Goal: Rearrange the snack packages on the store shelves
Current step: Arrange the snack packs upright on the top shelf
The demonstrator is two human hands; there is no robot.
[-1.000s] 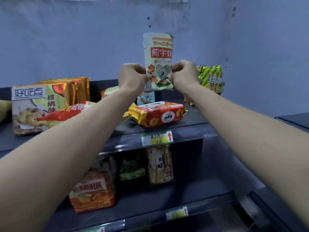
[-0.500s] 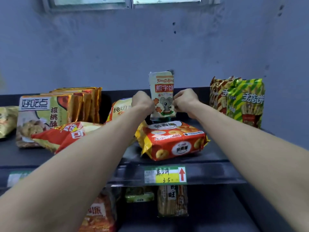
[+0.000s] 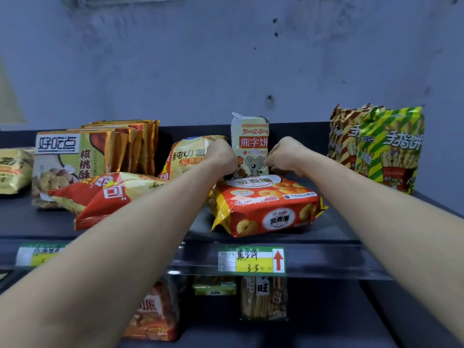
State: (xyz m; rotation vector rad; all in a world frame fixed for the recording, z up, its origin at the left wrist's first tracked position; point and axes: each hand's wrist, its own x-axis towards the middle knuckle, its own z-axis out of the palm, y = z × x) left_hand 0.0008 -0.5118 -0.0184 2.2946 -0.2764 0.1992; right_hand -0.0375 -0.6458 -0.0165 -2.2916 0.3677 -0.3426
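Tall pale-green koala-print biscuit packet [image 3: 250, 144] upright at rear of dark top shelf [image 3: 334, 234], behind red-orange cracker bag [image 3: 266, 207], left hand [image 3: 222, 156] and right hand [image 3: 285, 155] pinching its side edges; probably light, crinkly, crushable, so grip low by the seams.
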